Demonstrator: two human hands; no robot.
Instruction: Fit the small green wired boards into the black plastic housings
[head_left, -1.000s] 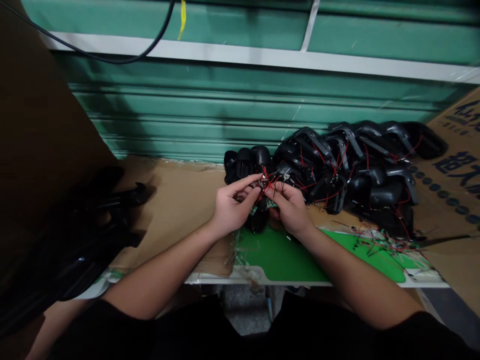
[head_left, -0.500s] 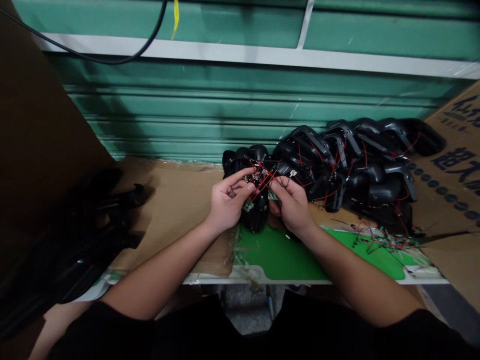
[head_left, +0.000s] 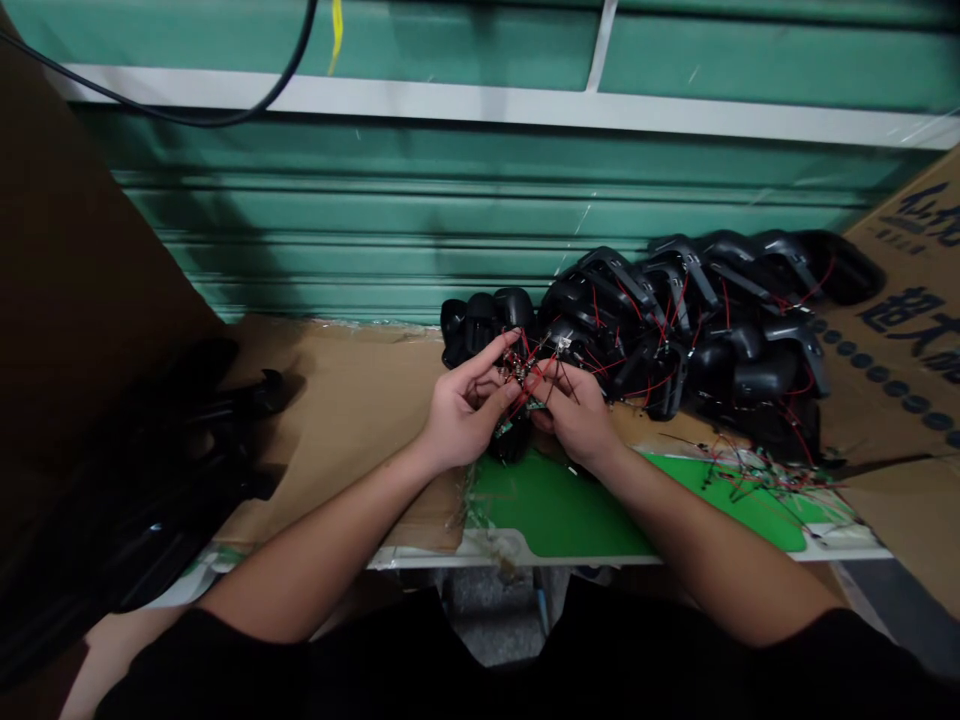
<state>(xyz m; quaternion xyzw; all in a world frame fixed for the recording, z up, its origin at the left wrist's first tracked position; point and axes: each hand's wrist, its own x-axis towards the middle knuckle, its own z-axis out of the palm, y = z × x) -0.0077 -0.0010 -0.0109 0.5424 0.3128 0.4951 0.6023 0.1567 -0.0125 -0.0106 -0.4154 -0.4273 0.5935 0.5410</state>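
We're holding a little red-wired circuit board (head_left: pixel 521 385) with both our left hand (head_left: pixel 469 408) and right hand (head_left: pixel 574 412), fingers curled in tight, and we're keeping it just in front of the heap of black plastic housings (head_left: pixel 739 375).

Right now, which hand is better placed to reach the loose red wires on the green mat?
Probably right: the right hand is nearer the loose red wires on the green mat; the left hand is farther.

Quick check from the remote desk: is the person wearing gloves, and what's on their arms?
No gloves: the left hand and right hand are bare, with no ring or watch showing. The left arm and right arm are bare as well, coming out of black short sleeves, the left sleeve and right sleeve.
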